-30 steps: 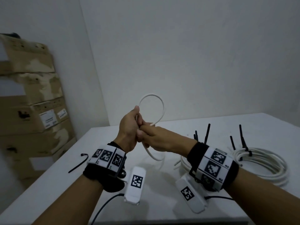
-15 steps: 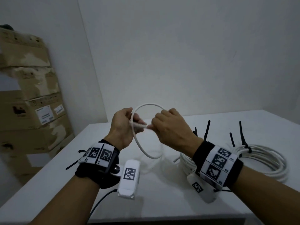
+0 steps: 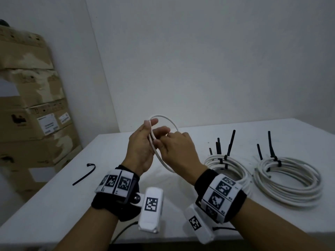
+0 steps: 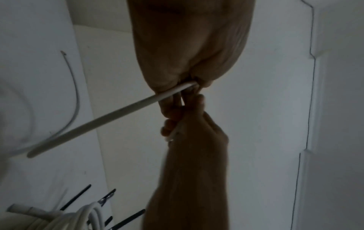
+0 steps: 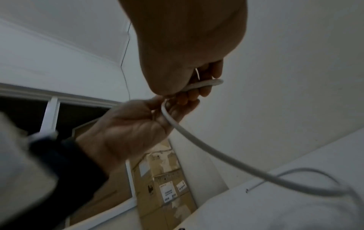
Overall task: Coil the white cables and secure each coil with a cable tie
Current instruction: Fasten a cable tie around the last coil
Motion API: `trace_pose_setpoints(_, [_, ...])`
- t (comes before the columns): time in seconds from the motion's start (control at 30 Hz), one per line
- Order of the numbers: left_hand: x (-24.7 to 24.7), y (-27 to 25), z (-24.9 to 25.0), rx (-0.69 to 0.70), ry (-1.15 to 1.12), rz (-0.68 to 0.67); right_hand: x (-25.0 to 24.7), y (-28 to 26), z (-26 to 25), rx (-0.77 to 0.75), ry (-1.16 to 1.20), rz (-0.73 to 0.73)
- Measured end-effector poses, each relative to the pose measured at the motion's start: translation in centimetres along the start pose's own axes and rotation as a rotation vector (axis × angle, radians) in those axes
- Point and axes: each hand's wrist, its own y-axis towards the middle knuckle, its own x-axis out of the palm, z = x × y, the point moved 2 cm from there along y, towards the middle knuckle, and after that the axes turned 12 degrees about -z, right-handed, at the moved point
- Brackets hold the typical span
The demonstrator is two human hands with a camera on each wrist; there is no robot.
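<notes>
Left hand (image 3: pixel 140 147) pinches cable (image 3: pixel 164 118) loop above tabletop (image 3: pixel 54 205); right hand (image 3: pixel 178 151) seemingly pinches same loop, fingers mostly hidden.

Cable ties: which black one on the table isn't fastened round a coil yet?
The loose cable tie lying flat at the table's left, beyond the left hand. The others stand upright, cinched on the two finished coils at the right.
</notes>
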Motion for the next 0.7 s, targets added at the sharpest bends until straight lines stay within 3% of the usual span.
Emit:
trace_pose_setpoints(0.1, [-0.2,0.3,0.3,0.016,0.053,0.095,0.7,-0.3,-0.7,-0.029,0.085,-0.015])
trace_pose_setpoints(0.17, [-0.8,0.7,1.0,0.066,0.042,0.158,0.8,-1.1,-0.7,0.006,0.315,0.019])
trace_pose_setpoints(0.27, [-2.7,1.3,2.2,0.087,-0.034,0.198,0.9,-3.4,-0.4,0.260,0.651,0.202])
trace_pose_setpoints(0.3, [-3.4,1.5,2.2,0.075,-0.073,0.197,1.3,-4.2,-0.4,0.429,0.794,0.127])
trace_pose_setpoints(0.37, [-4.4,1.3,2.0,0.045,-0.123,0.180,3.0,-5.3,-1.0,0.790,1.195,-0.216])
trace_pose_setpoints(0.43, [-4.6,0.9,1.8,0.013,-0.143,0.148,4.3,-5.5,-1.9,0.982,1.570,-0.404])
trace_pose_setpoints(0.47, [-4.6,0.6,1.7,-0.011,-0.150,0.132,4.7,-5.0,-2.1,1.036,1.752,-0.359])
trace_pose_setpoints(0.57, [-4.8,-0.7,1.5,-0.100,-0.148,0.098,5.6,-2.7,-1.4,1.155,2.082,0.054])
trace_pose_setpoints(0.63, [-5.2,-1.6,1.2,-0.157,-0.087,0.095,5.5,-1.4,-0.3,1.149,1.981,0.198])
trace_pose_setpoints(0.7, [-5.6,-2.4,1.0,-0.198,0.040,0.093,4.7,-0.9,0.1,0.999,1.708,0.121])
